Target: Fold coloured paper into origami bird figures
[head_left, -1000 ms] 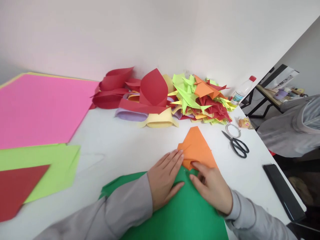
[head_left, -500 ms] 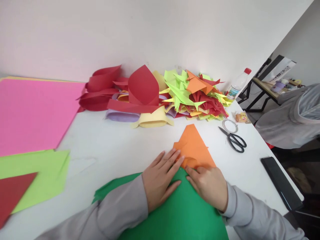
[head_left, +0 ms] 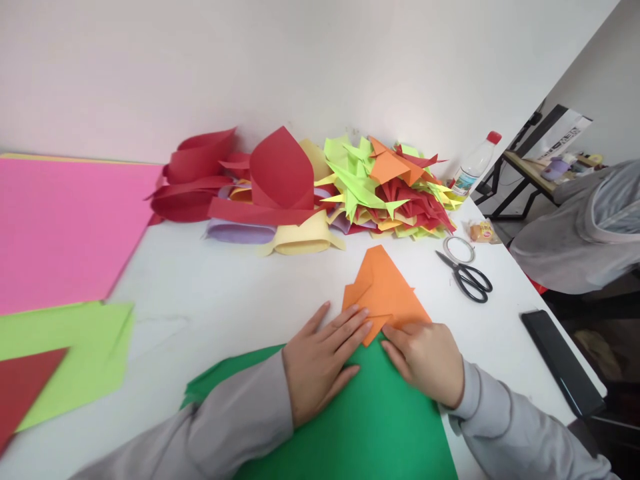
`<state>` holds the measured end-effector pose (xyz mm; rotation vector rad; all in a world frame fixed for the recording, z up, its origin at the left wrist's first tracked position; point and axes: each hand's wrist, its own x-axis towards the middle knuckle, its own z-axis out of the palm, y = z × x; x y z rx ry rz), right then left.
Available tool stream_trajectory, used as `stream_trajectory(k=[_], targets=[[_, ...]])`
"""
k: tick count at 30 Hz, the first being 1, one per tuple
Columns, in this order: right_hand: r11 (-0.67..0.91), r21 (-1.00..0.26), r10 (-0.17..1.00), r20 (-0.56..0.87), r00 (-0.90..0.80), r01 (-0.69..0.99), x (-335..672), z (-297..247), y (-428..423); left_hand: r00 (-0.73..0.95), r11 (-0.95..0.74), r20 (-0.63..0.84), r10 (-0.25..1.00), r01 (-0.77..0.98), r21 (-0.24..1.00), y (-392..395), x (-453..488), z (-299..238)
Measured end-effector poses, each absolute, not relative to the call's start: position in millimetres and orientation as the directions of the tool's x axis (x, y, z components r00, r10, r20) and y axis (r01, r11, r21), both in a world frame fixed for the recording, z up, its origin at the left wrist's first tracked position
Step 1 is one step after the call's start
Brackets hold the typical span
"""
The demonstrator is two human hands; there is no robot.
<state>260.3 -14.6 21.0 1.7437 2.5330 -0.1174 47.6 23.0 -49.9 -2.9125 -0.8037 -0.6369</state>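
A folded piece of orange paper (head_left: pixel 384 279) lies at the top of a large green sheet (head_left: pixel 345 427), its tip pointing away from me. My left hand (head_left: pixel 325 357) rests flat, fingers stretched over the lower left of the orange paper, holding nothing. On the lower right, my right hand (head_left: pixel 425 357) is closed, its thumb and forefinger at a folded edge of the orange paper. The curled fingers hide part of that edge. A small orange corner points down onto the green sheet between both hands.
Along the wall lie red curled paper shapes (head_left: pixel 283 170) and a heap of folded pieces (head_left: pixel 360 180). Scissors (head_left: pixel 465 277), a tape roll (head_left: pixel 459 250), a bottle (head_left: pixel 473 167) and a black phone-like slab (head_left: pixel 563 363) are right. Pink sheets (head_left: pixel 65 227) lie left; a person in grey (head_left: pixel 590 233) is beyond.
My right hand has shifted slightly right and up along the fold. The orange paper's lower corner now shows between my hands. My left hand stays on the paper.
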Motion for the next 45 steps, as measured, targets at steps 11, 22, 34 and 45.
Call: stream_trajectory(k=[11,22,34,45], targets=[[0.384,0.011,0.919,-0.101,-0.381,0.923,259,20,-15,0.776,-0.856,0.389,0.496,0.513,0.068,23,50,-46],[0.416,0.032,0.907,0.058,-0.417,0.909,261,15,-17,0.757,-0.829,0.351,0.551,0.544,0.13,21,53,-39],[0.624,0.093,0.706,0.358,-0.611,0.776,257,0,-6,0.737,-0.829,0.397,0.547,0.542,0.138,21,54,-41],[0.689,0.121,0.642,0.357,-0.679,0.715,256,-2,-1,0.614,-0.76,0.524,0.59,0.642,0.104,11,51,-25]])
